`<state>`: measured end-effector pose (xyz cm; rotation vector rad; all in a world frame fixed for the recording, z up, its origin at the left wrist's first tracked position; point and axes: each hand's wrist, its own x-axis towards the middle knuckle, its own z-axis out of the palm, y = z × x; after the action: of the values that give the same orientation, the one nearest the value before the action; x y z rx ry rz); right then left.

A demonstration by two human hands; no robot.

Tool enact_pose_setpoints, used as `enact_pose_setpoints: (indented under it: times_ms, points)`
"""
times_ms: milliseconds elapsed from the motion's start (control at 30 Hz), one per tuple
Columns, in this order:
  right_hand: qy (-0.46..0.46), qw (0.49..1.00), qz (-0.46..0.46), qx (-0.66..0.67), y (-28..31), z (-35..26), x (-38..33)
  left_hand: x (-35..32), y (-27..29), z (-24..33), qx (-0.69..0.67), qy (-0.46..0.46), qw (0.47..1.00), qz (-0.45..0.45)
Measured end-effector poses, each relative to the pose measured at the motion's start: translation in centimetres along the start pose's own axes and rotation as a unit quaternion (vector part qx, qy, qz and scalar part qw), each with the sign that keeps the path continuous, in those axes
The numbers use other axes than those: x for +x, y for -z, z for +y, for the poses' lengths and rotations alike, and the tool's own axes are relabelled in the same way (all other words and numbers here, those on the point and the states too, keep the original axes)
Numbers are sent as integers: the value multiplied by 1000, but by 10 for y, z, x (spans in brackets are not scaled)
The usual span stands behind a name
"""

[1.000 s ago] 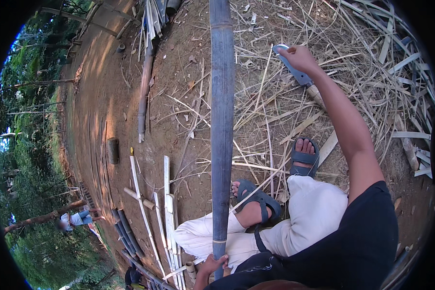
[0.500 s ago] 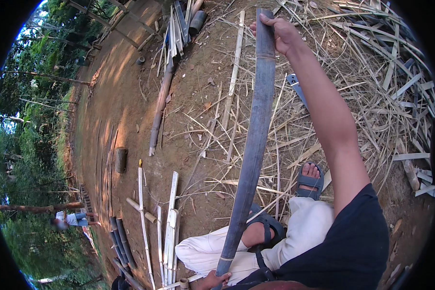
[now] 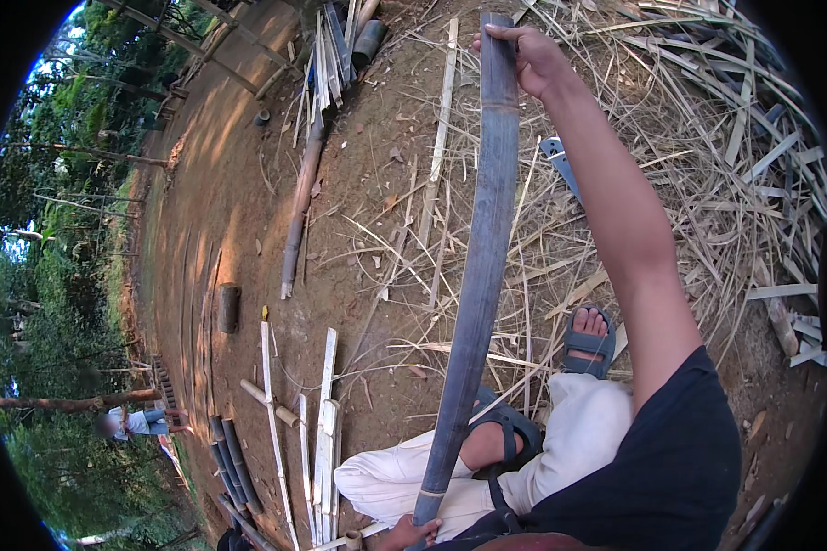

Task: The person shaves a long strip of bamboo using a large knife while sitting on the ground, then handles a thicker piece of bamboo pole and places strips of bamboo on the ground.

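A long, dark grey split bamboo piece slants across the middle, from the top down to my lap. My right hand is closed round its far end, the thumb lying over the face of the bamboo. At the near end, beside my white-trousered leg, the fingers of my left hand grip the same piece; part of that hand is cut off by the lower edge. A flat blue-grey metal blade with holes in its tip lies on the ground, partly hidden behind my right forearm.
Thin shavings litter the ground, with a heap of strips at upper right. Pale split slats lie left of my leg, near dark bamboo poles. A short bamboo section lies farther left. Another person is in the distance.
The bamboo's far end and my right hand have shifted very slightly left, along with much of the upper scene. Both hands keep their grip.
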<state>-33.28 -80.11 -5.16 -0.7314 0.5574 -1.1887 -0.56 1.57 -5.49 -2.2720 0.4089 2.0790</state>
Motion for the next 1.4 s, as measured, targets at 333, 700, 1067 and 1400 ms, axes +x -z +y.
enact_pose_setpoints:
  times_ms: [333,700,1067,1400]
  points:
    - [27,998,47,16,-3,14,-40,-20,-9,39,-71,-4,997,5]
    - [-173,546,93,-815,142,133,-207,-39,2,172,-126,-184,974,39]
    - [-112,619,165,-759,140,133,-250,-14,-17,219,-81,-191,951,230]
    - [99,800,23,-591,-44,89,-356,-31,27,274,-86,-268,948,145]
